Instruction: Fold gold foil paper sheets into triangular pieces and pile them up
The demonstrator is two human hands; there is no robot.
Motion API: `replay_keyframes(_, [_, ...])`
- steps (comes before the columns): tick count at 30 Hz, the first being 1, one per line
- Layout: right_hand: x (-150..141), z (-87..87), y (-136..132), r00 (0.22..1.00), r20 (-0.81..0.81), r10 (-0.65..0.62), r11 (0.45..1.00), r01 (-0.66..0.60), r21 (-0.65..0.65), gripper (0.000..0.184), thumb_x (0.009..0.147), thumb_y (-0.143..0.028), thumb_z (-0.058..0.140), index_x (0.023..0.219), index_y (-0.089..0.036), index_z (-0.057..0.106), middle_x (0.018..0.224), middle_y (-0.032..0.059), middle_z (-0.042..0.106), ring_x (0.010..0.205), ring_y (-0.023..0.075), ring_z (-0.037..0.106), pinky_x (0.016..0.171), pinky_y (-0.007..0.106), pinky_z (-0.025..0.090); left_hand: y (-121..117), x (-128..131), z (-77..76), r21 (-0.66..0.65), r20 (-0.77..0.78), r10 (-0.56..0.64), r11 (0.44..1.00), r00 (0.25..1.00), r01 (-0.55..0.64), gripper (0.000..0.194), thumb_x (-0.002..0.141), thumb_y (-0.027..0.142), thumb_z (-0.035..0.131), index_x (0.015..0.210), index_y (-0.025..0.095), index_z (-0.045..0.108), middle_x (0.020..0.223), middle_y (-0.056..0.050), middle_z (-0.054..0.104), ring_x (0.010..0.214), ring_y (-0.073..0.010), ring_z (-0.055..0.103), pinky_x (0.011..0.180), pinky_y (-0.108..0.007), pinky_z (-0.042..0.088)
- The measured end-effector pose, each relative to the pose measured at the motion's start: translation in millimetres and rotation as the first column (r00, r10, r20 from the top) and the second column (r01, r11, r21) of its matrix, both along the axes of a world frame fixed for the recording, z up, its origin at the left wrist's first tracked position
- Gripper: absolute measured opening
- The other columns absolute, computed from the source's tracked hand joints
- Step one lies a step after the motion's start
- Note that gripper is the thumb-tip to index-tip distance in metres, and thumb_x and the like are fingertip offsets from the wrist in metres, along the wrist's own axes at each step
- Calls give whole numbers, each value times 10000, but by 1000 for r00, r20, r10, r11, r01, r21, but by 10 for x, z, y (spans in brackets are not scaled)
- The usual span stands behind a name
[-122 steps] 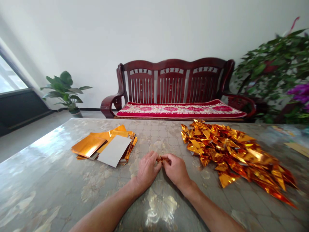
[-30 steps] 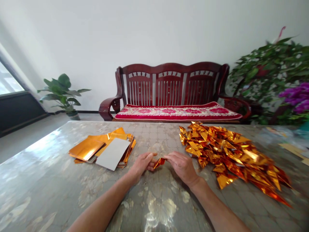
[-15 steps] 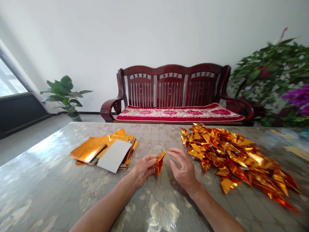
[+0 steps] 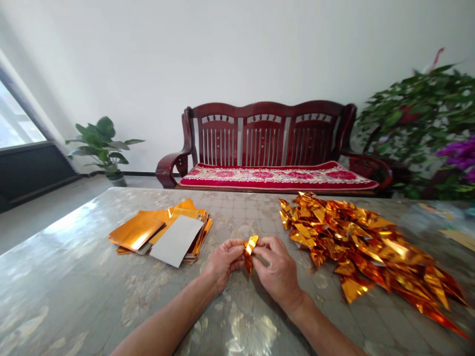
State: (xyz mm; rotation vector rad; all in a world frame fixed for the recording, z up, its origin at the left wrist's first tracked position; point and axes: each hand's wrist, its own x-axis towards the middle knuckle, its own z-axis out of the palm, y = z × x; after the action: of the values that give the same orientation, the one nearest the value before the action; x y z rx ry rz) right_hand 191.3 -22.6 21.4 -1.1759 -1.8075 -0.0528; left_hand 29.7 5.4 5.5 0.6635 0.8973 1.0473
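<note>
A small folded piece of gold foil paper stands upright between both my hands, just above the glossy patterned table. My left hand pinches its left side with curled fingers. My right hand pinches its right side from the other side. To the left lies a stack of flat gold foil sheets, one turned white side up. To the right spreads a heap of folded gold foil pieces.
Behind the table stands a dark red wooden bench with a red patterned cushion. A potted plant sits on the floor at the left. A large leafy plant with purple flowers fills the right side.
My right hand, open half a second ago, has closed back on the foil piece. The piece has gone from lying flat between my fingers to standing upright.
</note>
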Motion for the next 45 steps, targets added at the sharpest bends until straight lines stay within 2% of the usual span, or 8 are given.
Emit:
replay_keyframes(12, [-3,15,-16,996,87,-38,996,31,79,153,896,-134,571,797,-209,660,839,36,609,812,178,539,723,293,429,-54,35,70,-18,40,-70,997,997,71,399,652,234,870,945,130,620,687,-11,698,550,-77,630,521,-148,533])
replay_keyframes(22, [-26,0,7,984,164,-66,997,60,42,134,892,-129,555,798,-210,606,869,46,607,835,210,529,746,340,422,-53,53,76,-35,21,-57,998,998,57,296,764,166,773,987,130,582,723,-32,712,560,-86,646,523,-153,531])
replay_keyframes(26, [29,41,10,1000,27,-1,1000,0,18,121,938,-185,518,882,-216,621,938,51,603,903,204,552,813,351,449,-6,14,99,-82,86,-64,994,994,71,249,781,92,726,987,117,590,769,-60,728,596,-112,679,565,-183,559])
replay_keyframes(32, [173,-17,115,977,-197,82,997,-81,13,258,943,-163,452,1133,-241,608,1107,72,606,995,193,588,825,336,520,46,-74,125,-91,273,-231,960,934,264,206,766,7,679,961,66,649,813,-68,726,638,-105,691,615,-166,570])
replay_keyframes(35, [204,-37,137,968,-191,162,984,-172,-37,387,896,-113,468,1236,-259,582,1195,77,601,955,178,617,762,310,551,54,-123,113,-81,292,-303,937,907,339,189,768,29,697,944,82,655,791,-47,712,589,-99,672,558,-166,560])
replay_keyframes(38, [223,0,110,963,-125,240,968,-246,-40,459,868,-83,477,1275,-270,575,1246,76,594,1072,197,606,889,365,538,70,-174,92,-100,301,-347,915,888,391,198,769,61,726,949,97,651,784,-30,697,563,-87,654,536,-157,547])
replay_keyframes(41, [234,54,60,956,-88,278,960,-278,11,408,875,-99,488,1225,-265,615,1263,82,584,1153,215,575,968,415,503,92,-207,74,-115,302,-363,904,882,412,216,754,69,750,942,98,648,769,-21,683,560,-80,646,541,-149,536])
replay_keyframes(45, [197,99,0,970,-40,240,970,-237,54,226,876,-164,572,1043,-259,692,1237,83,585,1112,224,577,912,403,509,103,-199,56,-58,280,-341,927,898,370,290,746,66,757,1015,89,651,832,-55,706,636,-105,676,595,-166,545])
